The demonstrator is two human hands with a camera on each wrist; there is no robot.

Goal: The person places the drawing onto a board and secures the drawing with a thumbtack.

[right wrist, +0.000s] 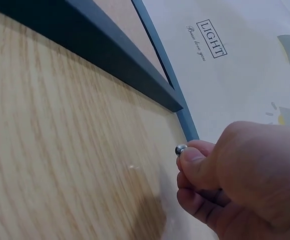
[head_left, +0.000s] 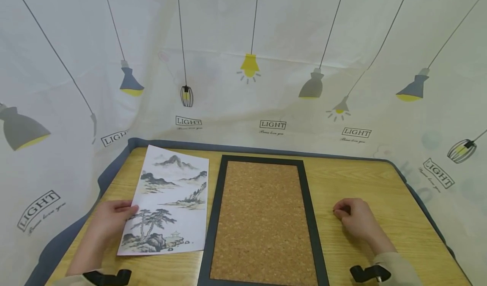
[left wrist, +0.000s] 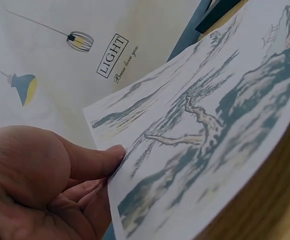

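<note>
My left hand (head_left: pixel 110 219) pinches the left edge of a sheet of paper (head_left: pixel 190 231) printed with ink-style mountains and pine trees. In the left wrist view the thumb lies over the face of the paper (left wrist: pixel 170 170), and the sheet is tilted and bowed. Right of it lies a cork board (head_left: pixel 262 222) with a black frame (head_left: pixel 313 218). Beyond the board's right side, my right hand (head_left: pixel 357 218) is low over the table. Between its thumb and index finger it pinches a small round silver piece (right wrist: pixel 180 149), mostly hidden by the fingers.
The wood-grain table (head_left: pixel 384 193) has a blue-grey strip (head_left: pixel 342 155) along its far edge. A pale curtain (head_left: pixel 220 32) printed with hanging lamps rises behind and at both sides. Black straps with small fittings (head_left: pixel 370 273) circle the wrists.
</note>
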